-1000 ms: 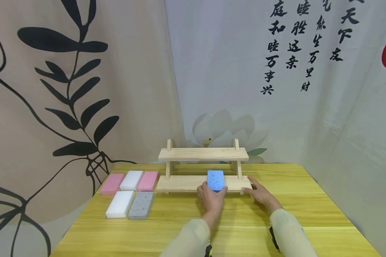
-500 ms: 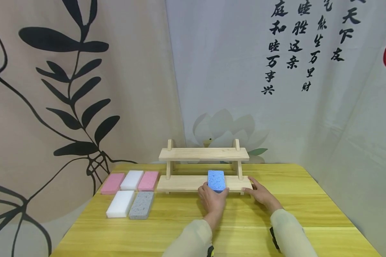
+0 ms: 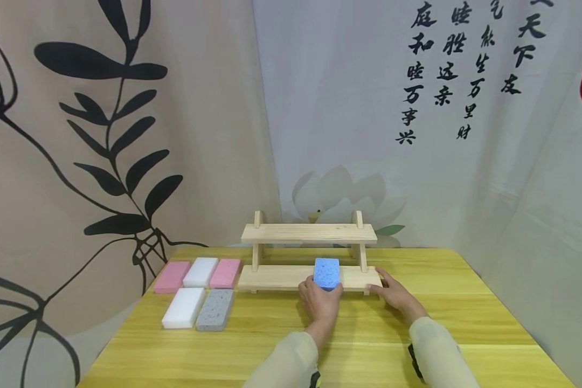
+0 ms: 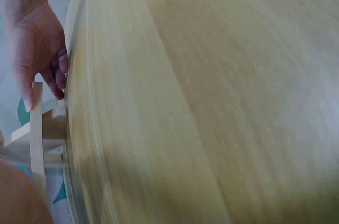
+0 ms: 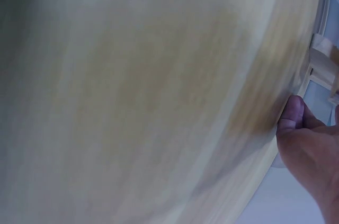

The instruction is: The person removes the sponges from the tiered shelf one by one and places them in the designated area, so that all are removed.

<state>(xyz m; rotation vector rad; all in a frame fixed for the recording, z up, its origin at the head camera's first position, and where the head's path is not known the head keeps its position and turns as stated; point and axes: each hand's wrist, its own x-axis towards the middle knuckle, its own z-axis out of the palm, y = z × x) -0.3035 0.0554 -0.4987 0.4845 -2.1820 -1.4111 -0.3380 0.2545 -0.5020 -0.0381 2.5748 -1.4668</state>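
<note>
A speckled blue sponge (image 3: 326, 272) is at the front of the lower board of a two-tier wooden shelf (image 3: 271, 277), right of its middle. My left hand (image 3: 320, 306) holds the sponge from the front, thumb at its right side and fingers at its left. At the shelf's right end, my right hand (image 3: 396, 295) grips the lower board's corner between thumb and fingers. In the left wrist view the right hand (image 4: 38, 46) shows at the board's end, and the left hand (image 4: 18, 195) is mostly cut off. The right wrist view catches part of the right hand (image 5: 312, 152).
Left of the shelf lie two pink sponges (image 3: 172, 277) (image 3: 225, 274), two white ones (image 3: 200, 272) (image 3: 184, 308) and a grey speckled one (image 3: 215, 310), close together on the wooden table (image 3: 368, 345). A printed cloth (image 3: 213, 134) hangs behind the table.
</note>
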